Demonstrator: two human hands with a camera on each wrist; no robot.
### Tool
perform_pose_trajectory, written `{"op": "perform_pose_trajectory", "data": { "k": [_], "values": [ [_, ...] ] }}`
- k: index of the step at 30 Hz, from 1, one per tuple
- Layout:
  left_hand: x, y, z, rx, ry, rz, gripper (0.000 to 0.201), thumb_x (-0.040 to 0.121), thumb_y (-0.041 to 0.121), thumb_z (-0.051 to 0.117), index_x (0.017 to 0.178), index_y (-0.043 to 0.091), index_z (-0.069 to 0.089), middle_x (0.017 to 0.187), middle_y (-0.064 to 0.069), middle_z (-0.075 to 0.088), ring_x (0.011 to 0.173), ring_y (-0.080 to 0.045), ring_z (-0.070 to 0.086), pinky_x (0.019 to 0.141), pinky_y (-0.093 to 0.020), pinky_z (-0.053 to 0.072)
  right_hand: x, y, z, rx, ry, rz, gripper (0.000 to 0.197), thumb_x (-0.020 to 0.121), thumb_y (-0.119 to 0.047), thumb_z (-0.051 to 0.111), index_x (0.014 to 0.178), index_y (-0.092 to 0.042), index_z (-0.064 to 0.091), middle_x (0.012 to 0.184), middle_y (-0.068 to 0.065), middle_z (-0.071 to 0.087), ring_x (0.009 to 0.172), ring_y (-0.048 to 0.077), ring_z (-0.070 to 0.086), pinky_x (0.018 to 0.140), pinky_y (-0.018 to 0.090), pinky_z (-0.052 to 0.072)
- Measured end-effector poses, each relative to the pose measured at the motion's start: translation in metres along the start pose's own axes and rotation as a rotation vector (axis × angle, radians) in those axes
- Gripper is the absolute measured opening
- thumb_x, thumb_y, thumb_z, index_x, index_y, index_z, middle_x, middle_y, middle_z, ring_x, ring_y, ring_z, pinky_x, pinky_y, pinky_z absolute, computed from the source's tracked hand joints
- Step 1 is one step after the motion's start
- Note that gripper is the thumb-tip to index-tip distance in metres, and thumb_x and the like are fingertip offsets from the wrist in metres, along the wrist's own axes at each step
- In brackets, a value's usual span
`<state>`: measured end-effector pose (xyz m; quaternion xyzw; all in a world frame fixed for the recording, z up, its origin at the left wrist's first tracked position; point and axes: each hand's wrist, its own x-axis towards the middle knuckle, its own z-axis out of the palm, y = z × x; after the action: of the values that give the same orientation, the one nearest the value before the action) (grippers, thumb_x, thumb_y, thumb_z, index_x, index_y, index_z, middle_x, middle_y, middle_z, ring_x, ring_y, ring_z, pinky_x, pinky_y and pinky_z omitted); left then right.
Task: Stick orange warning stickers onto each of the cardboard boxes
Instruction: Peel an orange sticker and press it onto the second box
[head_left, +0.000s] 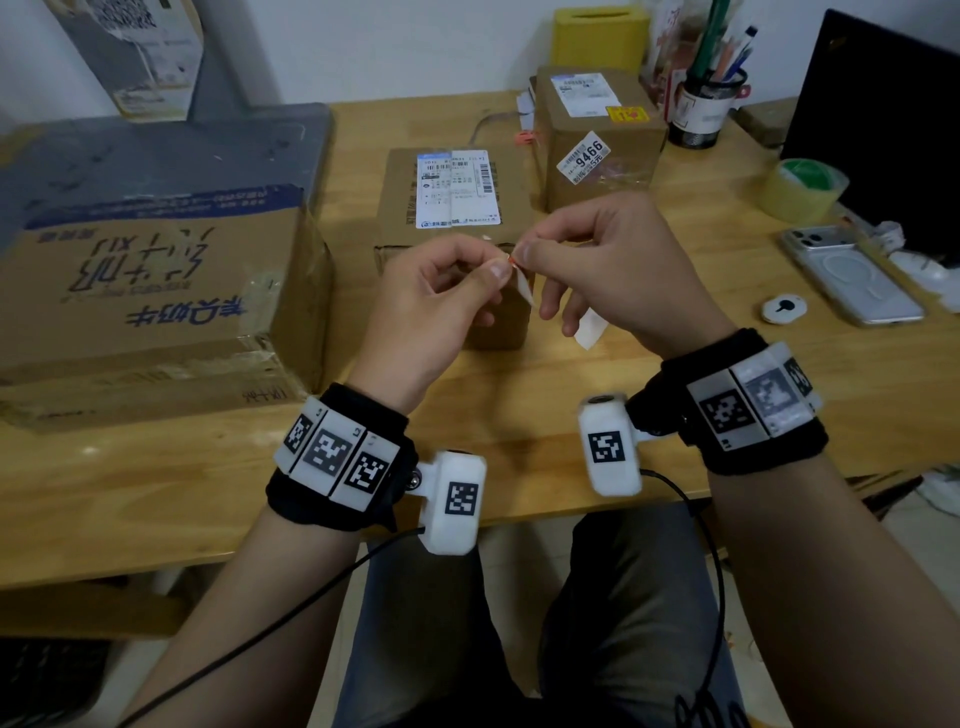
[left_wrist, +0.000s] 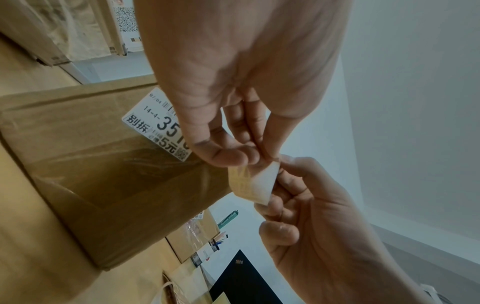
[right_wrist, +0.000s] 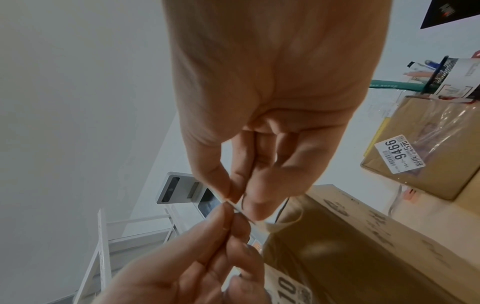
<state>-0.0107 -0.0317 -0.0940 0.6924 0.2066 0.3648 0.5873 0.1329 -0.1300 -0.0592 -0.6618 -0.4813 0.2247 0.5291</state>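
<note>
Both hands meet in the air in front of the middle cardboard box (head_left: 452, 192). My left hand (head_left: 496, 271) and right hand (head_left: 523, 253) each pinch the same small sticker (head_left: 513, 261); only a sliver of orange shows. Its pale backing paper (left_wrist: 257, 185) hangs below the left hand (left_wrist: 259, 159) and right hand (left_wrist: 284, 170). In the right wrist view the sticker (right_wrist: 240, 210) is edge-on between the right hand (right_wrist: 241, 202) and left hand (right_wrist: 228, 218). A large box (head_left: 156, 291) lies at the left. The back box (head_left: 597, 140) carries an orange sticker (head_left: 626, 113).
On the wooden table (head_left: 519, 395), at the right, are a tape roll (head_left: 802, 189), a phone (head_left: 852, 273), a small round white tag (head_left: 784, 309), a pen holder (head_left: 704, 106) and a black laptop (head_left: 883, 130). A yellow box (head_left: 600, 39) stands at the back.
</note>
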Motion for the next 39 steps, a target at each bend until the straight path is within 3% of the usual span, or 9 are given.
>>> {"op": "perform_pose_trajectory", "data": {
  "k": [3, 7, 13, 17, 20, 23, 28, 31, 39],
  "values": [
    [0.000, 0.000, -0.002, -0.003, -0.008, 0.005, 0.012, 0.094, 0.006, 0.066, 0.087, 0.014, 0.071, 0.085, -0.005, 0.070, 0.073, -0.009, 0.060, 0.062, -0.024, 0.051, -0.001, -0.001, -0.002, 0.018, -0.016, -0.004, 0.011, 0.092, -0.009, 0.070, 0.083, -0.004, 0.076, 0.075, 0.004, 0.073, 0.049, 0.021, 0.064, 0.038, 0.029, 0.050],
    [0.001, -0.001, -0.003, -0.001, -0.005, 0.005, 0.010, 0.094, 0.006, 0.066, 0.089, 0.012, 0.072, 0.087, -0.007, 0.071, 0.073, -0.010, 0.060, 0.062, -0.025, 0.052, -0.002, 0.000, -0.005, 0.003, -0.036, -0.022, 0.010, 0.091, -0.010, 0.073, 0.085, -0.003, 0.077, 0.070, -0.002, 0.073, 0.050, 0.021, 0.063, 0.040, 0.030, 0.051],
    [0.002, 0.001, 0.000, -0.029, 0.013, -0.012, 0.007, 0.095, 0.006, 0.065, 0.095, 0.001, 0.070, 0.077, -0.003, 0.069, 0.069, -0.008, 0.063, 0.060, -0.023, 0.049, -0.003, -0.003, -0.002, 0.033, -0.126, -0.050, 0.015, 0.090, -0.013, 0.077, 0.088, 0.002, 0.078, 0.077, 0.016, 0.074, 0.054, 0.025, 0.063, 0.040, 0.032, 0.052],
    [-0.001, 0.004, -0.003, -0.094, -0.039, -0.054, 0.014, 0.099, 0.007, 0.057, 0.097, 0.003, 0.071, 0.079, 0.002, 0.071, 0.077, -0.012, 0.066, 0.065, -0.026, 0.055, -0.003, 0.000, -0.003, 0.066, -0.098, -0.059, 0.009, 0.091, -0.009, 0.074, 0.085, -0.003, 0.076, 0.072, 0.010, 0.072, 0.054, 0.027, 0.064, 0.041, 0.033, 0.052],
    [-0.004, 0.005, -0.003, -0.154, -0.078, -0.077, 0.012, 0.094, 0.008, 0.065, 0.103, 0.004, 0.071, 0.086, -0.003, 0.073, 0.084, -0.019, 0.067, 0.070, -0.031, 0.058, -0.003, -0.001, -0.003, 0.056, -0.092, -0.079, 0.007, 0.093, -0.005, 0.070, 0.088, -0.009, 0.074, 0.070, 0.008, 0.070, 0.055, 0.026, 0.066, 0.040, 0.034, 0.053],
    [-0.003, 0.003, -0.002, -0.151, 0.036, -0.094, 0.011, 0.091, 0.001, 0.068, 0.096, 0.010, 0.073, 0.084, -0.002, 0.076, 0.078, -0.014, 0.070, 0.068, -0.026, 0.058, -0.002, -0.002, -0.002, 0.070, -0.065, -0.070, 0.011, 0.093, 0.001, 0.066, 0.096, -0.010, 0.069, 0.077, 0.009, 0.070, 0.057, 0.023, 0.066, 0.039, 0.034, 0.053],
    [0.001, 0.004, -0.007, -0.230, 0.183, -0.126, 0.011, 0.094, 0.002, 0.065, 0.093, 0.011, 0.072, 0.084, -0.001, 0.077, 0.077, -0.014, 0.072, 0.065, -0.027, 0.057, -0.001, 0.004, -0.009, -0.006, 0.066, -0.024, 0.017, 0.089, -0.012, 0.077, 0.106, -0.010, 0.072, 0.086, 0.009, 0.064, 0.058, 0.019, 0.060, 0.038, 0.030, 0.047],
    [0.001, 0.007, -0.006, -0.249, 0.187, -0.127, 0.008, 0.094, 0.003, 0.064, 0.096, 0.008, 0.070, 0.088, -0.006, 0.075, 0.078, -0.015, 0.071, 0.066, -0.027, 0.058, -0.005, 0.006, -0.011, 0.034, 0.003, 0.003, 0.010, 0.093, -0.012, 0.072, 0.097, -0.004, 0.077, 0.087, 0.017, 0.073, 0.058, 0.020, 0.062, 0.040, 0.029, 0.047],
    [0.001, 0.011, -0.002, -0.243, 0.198, -0.111, 0.011, 0.094, 0.005, 0.065, 0.091, 0.013, 0.071, 0.085, -0.004, 0.076, 0.079, -0.015, 0.071, 0.065, -0.028, 0.057, -0.013, 0.010, -0.016, 0.190, -0.026, 0.023, 0.015, 0.099, -0.011, 0.063, 0.097, -0.007, 0.077, 0.085, 0.015, 0.072, 0.061, 0.027, 0.061, 0.043, 0.029, 0.047]
  ]
}}
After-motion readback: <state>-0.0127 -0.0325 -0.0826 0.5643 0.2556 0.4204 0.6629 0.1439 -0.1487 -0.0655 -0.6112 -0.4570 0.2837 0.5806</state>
